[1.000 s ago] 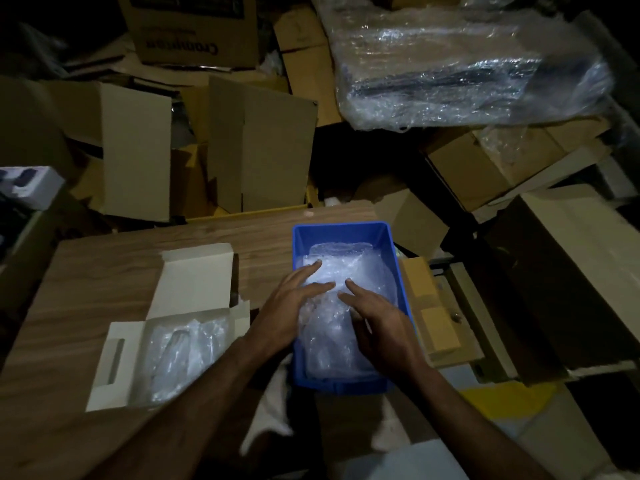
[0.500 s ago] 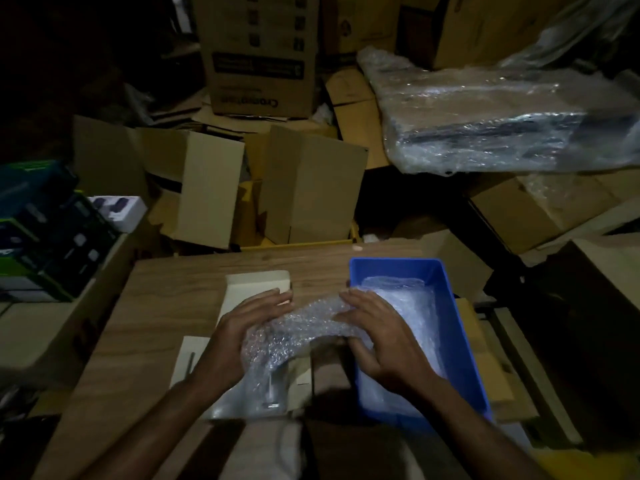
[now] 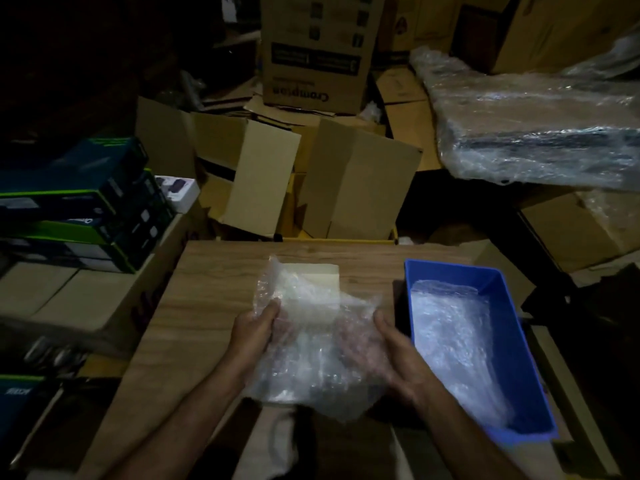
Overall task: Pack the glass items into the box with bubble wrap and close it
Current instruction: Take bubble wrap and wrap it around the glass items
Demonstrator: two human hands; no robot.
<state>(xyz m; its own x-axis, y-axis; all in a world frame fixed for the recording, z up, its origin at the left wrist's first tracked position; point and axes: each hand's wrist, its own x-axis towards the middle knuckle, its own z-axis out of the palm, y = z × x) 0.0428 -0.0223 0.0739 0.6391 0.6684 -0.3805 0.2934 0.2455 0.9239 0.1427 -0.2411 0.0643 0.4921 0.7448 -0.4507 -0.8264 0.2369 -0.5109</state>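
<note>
Both hands hold a bubble wrap sheet over the white box, long side running away from me. Left hand pinches its left edge, right hand grips the right. Bare table on the left, blue bin close on the right.

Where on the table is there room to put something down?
Bare wood shows on the wooden table left of the bubble wrap, toward its left edge, and along the far edge behind the white box. The blue bin crowds the right.
</note>
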